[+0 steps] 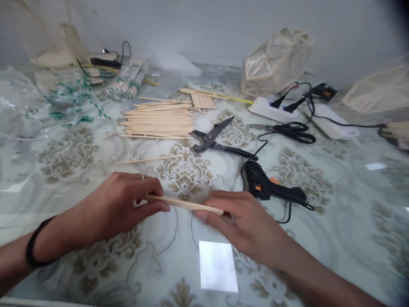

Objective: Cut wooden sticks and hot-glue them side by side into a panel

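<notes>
While the thumb and fingers of the left hand (126,207) pinch one end of a thin bit of wood (182,204), the right hand (244,219) pinches the other end, over the table (153,277). Near the right hand lies a black glue gun (281,190). Farther out, a loose stick (148,159) lies before a pile of sticks (159,120), with dark cutters (210,140) beside it.

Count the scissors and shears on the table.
2: dark shears lie beside the stick pile; black-handled scissors lie in front of the white power strip. More could be hidden behind other things.
</notes>
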The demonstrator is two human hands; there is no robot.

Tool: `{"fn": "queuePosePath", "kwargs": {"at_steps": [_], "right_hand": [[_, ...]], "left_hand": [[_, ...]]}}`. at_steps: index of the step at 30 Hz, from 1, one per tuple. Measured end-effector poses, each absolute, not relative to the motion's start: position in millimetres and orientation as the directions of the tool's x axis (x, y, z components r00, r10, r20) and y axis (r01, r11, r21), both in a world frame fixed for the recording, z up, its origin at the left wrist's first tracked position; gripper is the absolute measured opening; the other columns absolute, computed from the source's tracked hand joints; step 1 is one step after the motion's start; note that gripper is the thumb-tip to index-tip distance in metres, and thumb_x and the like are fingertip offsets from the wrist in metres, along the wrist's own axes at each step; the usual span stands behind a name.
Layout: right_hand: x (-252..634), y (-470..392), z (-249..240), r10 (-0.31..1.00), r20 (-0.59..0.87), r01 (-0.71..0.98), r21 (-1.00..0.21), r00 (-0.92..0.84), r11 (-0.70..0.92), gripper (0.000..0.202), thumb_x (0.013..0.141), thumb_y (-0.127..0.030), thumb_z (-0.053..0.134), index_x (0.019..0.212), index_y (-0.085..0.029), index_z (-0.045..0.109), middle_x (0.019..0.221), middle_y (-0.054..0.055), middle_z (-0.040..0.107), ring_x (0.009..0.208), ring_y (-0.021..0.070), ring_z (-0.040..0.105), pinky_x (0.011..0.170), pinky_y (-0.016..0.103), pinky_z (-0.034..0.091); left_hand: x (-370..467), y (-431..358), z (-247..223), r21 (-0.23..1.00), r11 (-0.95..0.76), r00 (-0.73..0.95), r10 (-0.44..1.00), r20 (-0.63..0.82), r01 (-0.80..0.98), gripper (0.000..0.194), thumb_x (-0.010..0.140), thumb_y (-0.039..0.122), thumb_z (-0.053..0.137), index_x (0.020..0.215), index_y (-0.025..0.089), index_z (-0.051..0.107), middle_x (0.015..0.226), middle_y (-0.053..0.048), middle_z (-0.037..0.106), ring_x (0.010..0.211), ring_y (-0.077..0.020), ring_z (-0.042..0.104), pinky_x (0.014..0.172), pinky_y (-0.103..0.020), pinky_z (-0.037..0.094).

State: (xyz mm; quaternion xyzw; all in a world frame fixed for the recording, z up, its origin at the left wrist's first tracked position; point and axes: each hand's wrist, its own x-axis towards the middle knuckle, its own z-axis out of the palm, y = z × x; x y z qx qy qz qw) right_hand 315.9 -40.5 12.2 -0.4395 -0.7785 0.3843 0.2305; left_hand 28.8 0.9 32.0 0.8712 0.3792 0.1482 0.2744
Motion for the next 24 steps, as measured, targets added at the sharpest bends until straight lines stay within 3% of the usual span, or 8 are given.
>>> {"fn": "queuePosePath", "kwargs": {"at_steps": [3, 8, 14, 24], "right_hand": [[327, -34, 22, 0.897, -0.062, 0.441, -0.884, -0.438, 0.154, 0.048, 0.106, -0.046, 0.059, 0.067, -0.019, 0.067, 0.058, -0.003, 0.057, 0.053, 0.0102, 0.047, 0.051, 0.026, 0.033], [335, -27, 24, 0.884, -0.149, 0.336, -0.942, -0.443, 0.009, 0.055, 0.104, -0.063, 0.054, 0.081, -0.018, 0.073, 0.064, -0.001, 0.060, 0.055, 0.0108, 0.043, 0.051, 0.026, 0.030], [332, -24, 14, 0.937, -0.165, 0.194, -0.975, -0.308, -0.108, 0.039, 0.103, -0.059, 0.062, 0.100, -0.021, 0.069, 0.072, -0.002, 0.064, 0.060, 0.0119, 0.054, 0.058, 0.024, 0.046], [334, -30, 9, 0.983, -0.146, 0.212, -0.970, -0.113, -0.120, 0.038, 0.098, -0.059, 0.070, 0.092, -0.021, 0.071, 0.061, -0.003, 0.062, 0.051, 0.0121, 0.057, 0.049, 0.023, 0.048]], "left_hand": [[20, 7, 51, 0.677, -0.381, 0.560, 0.826, -0.055, 0.629, 0.032, 0.105, 0.049, 0.061, 0.092, 0.022, 0.075, 0.074, 0.003, 0.071, 0.064, -0.0118, 0.061, 0.056, -0.021, 0.042], [10, 10, 48, 0.826, -0.215, 0.507, 0.856, -0.097, 0.520, 0.049, 0.108, 0.055, 0.052, 0.077, 0.019, 0.063, 0.068, 0.003, 0.053, 0.064, -0.0109, 0.047, 0.056, -0.021, 0.037], [8, 10, 27, 0.880, -0.107, 0.546, 0.817, -0.187, 0.463, 0.050, 0.109, 0.055, 0.049, 0.077, 0.018, 0.058, 0.071, 0.003, 0.049, 0.064, -0.0114, 0.043, 0.056, -0.022, 0.035], [1, 8, 27, 0.889, -0.036, 0.493, 0.842, -0.220, 0.457, 0.052, 0.108, 0.059, 0.051, 0.075, 0.019, 0.054, 0.068, 0.004, 0.047, 0.062, -0.0112, 0.044, 0.055, -0.023, 0.036]]}}
